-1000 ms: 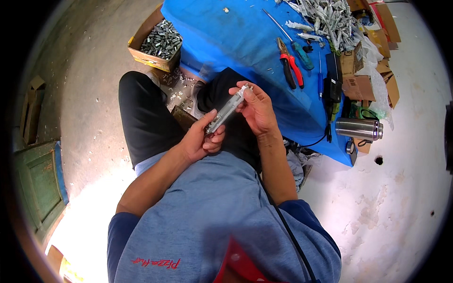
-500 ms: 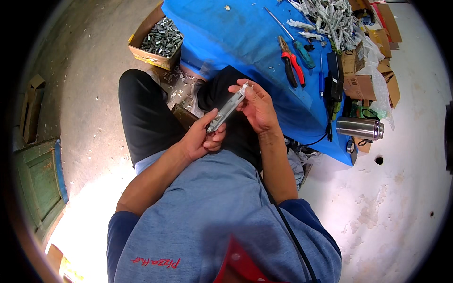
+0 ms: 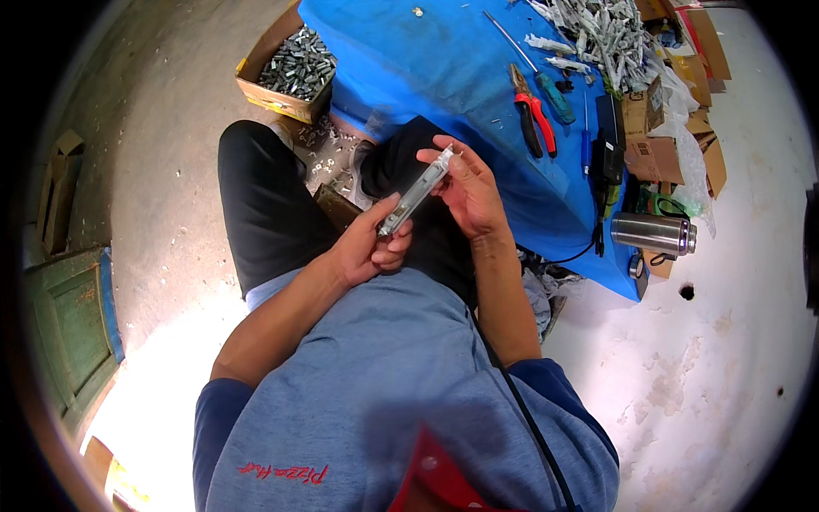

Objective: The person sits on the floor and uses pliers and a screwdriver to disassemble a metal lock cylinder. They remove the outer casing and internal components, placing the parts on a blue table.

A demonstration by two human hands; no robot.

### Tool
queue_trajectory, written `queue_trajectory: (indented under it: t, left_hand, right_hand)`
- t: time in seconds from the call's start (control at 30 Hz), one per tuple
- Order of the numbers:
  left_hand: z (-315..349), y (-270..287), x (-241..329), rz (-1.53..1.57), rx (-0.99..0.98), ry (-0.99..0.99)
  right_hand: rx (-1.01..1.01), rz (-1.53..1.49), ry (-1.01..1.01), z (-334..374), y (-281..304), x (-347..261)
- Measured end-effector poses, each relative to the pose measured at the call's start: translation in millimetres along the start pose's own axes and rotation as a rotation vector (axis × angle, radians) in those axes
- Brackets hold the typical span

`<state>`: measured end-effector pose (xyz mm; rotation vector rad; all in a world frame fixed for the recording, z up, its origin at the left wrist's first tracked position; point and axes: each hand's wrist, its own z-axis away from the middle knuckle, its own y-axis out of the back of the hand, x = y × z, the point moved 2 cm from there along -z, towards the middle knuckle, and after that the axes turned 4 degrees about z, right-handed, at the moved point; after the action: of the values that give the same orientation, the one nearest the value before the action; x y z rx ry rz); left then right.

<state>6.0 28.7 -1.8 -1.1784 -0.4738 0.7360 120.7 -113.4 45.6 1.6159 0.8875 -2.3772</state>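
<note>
Above my lap I hold a long, narrow grey metal housing [image 3: 413,201], tilted with its far end up to the right. My left hand [image 3: 372,246] is closed round its near end, thumb on top and fingers underneath. At the far end, my right hand [image 3: 467,189] pinches the pale tip between thumb and fingers. A slot or recess runs along the upper face of the housing; its finer parts are too small to tell. The underside is hidden by my left fingers.
A blue-covered table [image 3: 409,64] bears red-and-black pliers [image 3: 535,118], a teal-handled screwdriver [image 3: 554,98], a blue screwdriver [image 3: 586,141] and a pile of whitish metal strips [image 3: 601,34]. A carton [image 3: 286,102] of small metal pieces stands on the floor. A steel flask [image 3: 653,234] is at the right.
Both hands and the housing stay nearly in place in front of me. My right fingers have shifted slightly at the tip. The whole view has moved a little.
</note>
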Motion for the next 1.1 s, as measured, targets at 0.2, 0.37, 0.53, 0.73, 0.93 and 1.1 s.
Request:
queue_trajectory:
  t: [0.2,0.37,0.53,0.73,0.93,1.1]
  left_hand:
    - [-0.7,1.7,0.7,0.023,-0.035,0.026]
    - [0.6,0.6,1.1,0.004,-0.044,0.023]
    - [0.1,-0.4,0.8,-0.014,-0.067,0.009]
    - [0.0,1.5,1.0,-0.013,-0.074,-0.001]
    - [-0.5,2.1,1.0,-0.004,-0.075,-0.002]
    - [0.0,1.0,0.9,0.005,-0.062,0.003]
  right_hand:
    - [0.002,-0.010,-0.015,-2.7,2.0,3.2]
    - [-0.021,-0.073,-0.051,-5.9,8.3,13.5]
    - [0.041,-0.094,-0.090,-6.2,11.3,23.8]
    - [0.052,-0.089,-0.093,-7.2,12.6,31.5]
    - [0.052,-0.091,-0.095,-8.0,12.8,33.1]
    - [0.063,-0.093,-0.101,-7.2,11.4,32.7]
